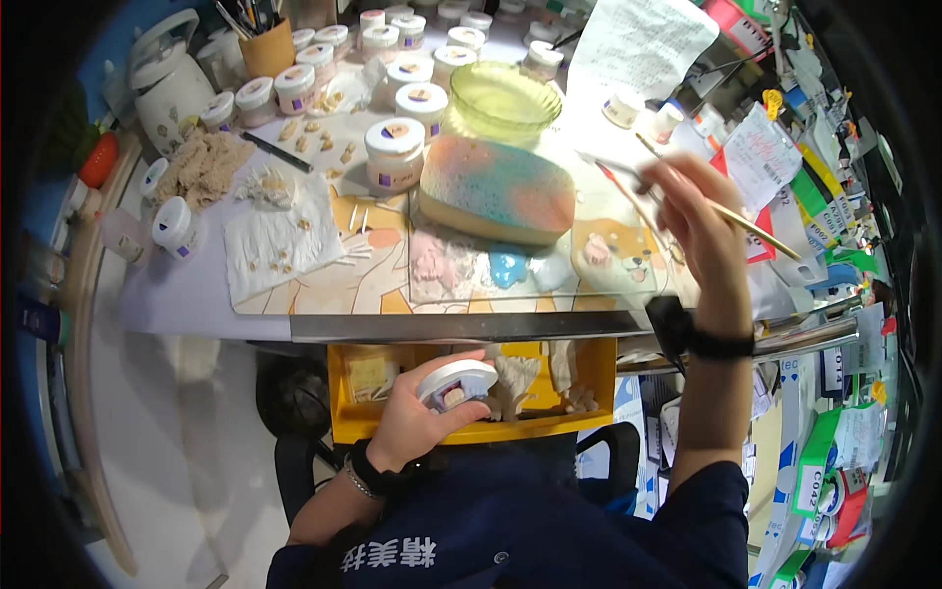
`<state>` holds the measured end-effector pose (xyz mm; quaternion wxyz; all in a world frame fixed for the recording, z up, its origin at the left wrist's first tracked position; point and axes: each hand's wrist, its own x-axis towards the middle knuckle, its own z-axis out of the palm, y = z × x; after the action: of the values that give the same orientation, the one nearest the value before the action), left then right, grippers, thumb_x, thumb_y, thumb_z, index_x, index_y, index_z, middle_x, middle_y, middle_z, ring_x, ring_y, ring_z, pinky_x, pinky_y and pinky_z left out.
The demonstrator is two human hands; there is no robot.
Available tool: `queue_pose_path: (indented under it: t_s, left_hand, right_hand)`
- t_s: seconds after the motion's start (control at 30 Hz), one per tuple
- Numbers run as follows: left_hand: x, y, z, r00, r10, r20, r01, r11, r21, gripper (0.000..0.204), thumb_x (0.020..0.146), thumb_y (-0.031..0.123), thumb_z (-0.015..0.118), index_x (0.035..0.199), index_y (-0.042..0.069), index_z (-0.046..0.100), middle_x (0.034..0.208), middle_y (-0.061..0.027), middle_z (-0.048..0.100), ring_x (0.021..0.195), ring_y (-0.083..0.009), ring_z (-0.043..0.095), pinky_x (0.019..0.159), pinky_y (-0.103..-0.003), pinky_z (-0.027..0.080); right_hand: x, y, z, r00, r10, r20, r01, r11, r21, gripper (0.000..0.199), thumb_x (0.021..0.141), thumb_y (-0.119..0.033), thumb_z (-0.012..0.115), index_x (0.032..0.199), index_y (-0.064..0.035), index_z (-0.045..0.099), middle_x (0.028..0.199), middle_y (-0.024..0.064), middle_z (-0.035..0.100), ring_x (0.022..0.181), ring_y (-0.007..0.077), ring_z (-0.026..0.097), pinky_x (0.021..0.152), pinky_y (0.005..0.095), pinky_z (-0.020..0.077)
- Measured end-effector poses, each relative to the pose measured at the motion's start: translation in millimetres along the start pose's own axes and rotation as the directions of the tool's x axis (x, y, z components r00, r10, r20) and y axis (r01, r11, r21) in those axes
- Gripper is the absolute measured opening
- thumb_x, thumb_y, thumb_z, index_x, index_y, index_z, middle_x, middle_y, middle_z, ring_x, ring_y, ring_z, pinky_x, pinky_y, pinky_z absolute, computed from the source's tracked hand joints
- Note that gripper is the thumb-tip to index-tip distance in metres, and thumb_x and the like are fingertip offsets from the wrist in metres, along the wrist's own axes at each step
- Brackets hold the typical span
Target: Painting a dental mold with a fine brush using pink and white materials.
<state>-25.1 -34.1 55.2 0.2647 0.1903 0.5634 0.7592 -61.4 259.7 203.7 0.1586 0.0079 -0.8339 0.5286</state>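
My left hand (417, 417) is wrapped round a small white-rimmed piece (457, 377) with a purplish and cream patch on its face, held over the open drawer; I cannot tell if it is a jar or a model. My right hand (692, 201) is raised above the desk's right side, its fingers closed on a slender brush (760, 234) whose pale wooden handle sticks out to the right. A thin dark tool end also shows at these fingers, blurred. A red-marked stick (628, 191) lies just left of the hand. Below it is a glass slab (461, 293) with pink, blue and white pastes.
A mottled teal-orange block (496, 191) and a green glass bowl (505, 98) stand mid-desk. White-lidded jars (394, 152) crowd the back. A tissue (280, 250) bears small pieces. The yellow drawer (358, 422) juts out under the desk edge (442, 327); labelled bags (819, 461) hang right.
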Motion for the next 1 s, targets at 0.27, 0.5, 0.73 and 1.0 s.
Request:
queue_pose_path:
  t_s: [0.27,0.5,0.73,1.0]
  left_hand:
    - [-7.5,-5.8,2.3,0.991,0.024,-0.134,-0.009,0.994,0.113,0.045,0.075,0.006,0.076,0.117,0.003,0.060,0.097,-0.0051,0.067,0.085,-0.0069,0.058,0.076,-0.023,0.048]
    - [-4.0,-14.4,2.5,0.990,0.042,-0.133,-0.001,0.955,0.297,0.048,0.074,0.006,0.076,0.118,0.001,0.059,0.103,-0.0070,0.065,0.090,-0.0094,0.059,0.081,-0.024,0.047]
    - [3.1,-25.4,9.4,0.951,0.245,-0.188,-0.140,0.884,0.446,0.045,0.069,0.013,0.081,0.109,0.003,0.063,0.094,-0.0130,0.068,0.081,-0.0190,0.067,0.072,-0.028,0.052]
    - [3.2,-22.3,17.8,0.915,0.384,-0.123,-0.235,0.756,0.611,0.048,0.068,0.012,0.081,0.112,0.003,0.063,0.102,-0.0142,0.066,0.088,-0.0222,0.065,0.077,-0.030,0.051]
  right_hand:
    - [94.4,26.2,42.5,0.998,-0.036,0.045,0.043,0.983,-0.179,0.017,0.081,-0.014,0.060,0.088,0.0011,0.064,0.075,0.0029,0.063,0.061,0.0067,0.051,0.052,0.0210,0.0393]
    - [-13.7,12.1,37.0,0.966,-0.211,0.149,0.255,0.868,-0.426,0.008,0.070,-0.001,0.059,0.078,0.0007,0.059,0.067,0.0103,0.056,0.059,0.0189,0.055,0.055,0.0276,0.0429]
    - [-118.8,8.2,49.6,0.935,-0.336,0.115,0.354,0.909,-0.219,0.032,0.061,0.002,0.052,0.091,0.0003,0.063,0.080,0.0128,0.059,0.060,0.0248,0.057,0.056,0.0301,0.0474]
    - [-161.5,45.5,112.8,0.876,-0.441,0.198,0.426,0.898,0.114,0.025,0.057,0.000,0.057,0.082,-0.0017,0.060,0.077,0.0115,0.056,0.068,0.0288,0.059,0.081,0.0413,0.0526]
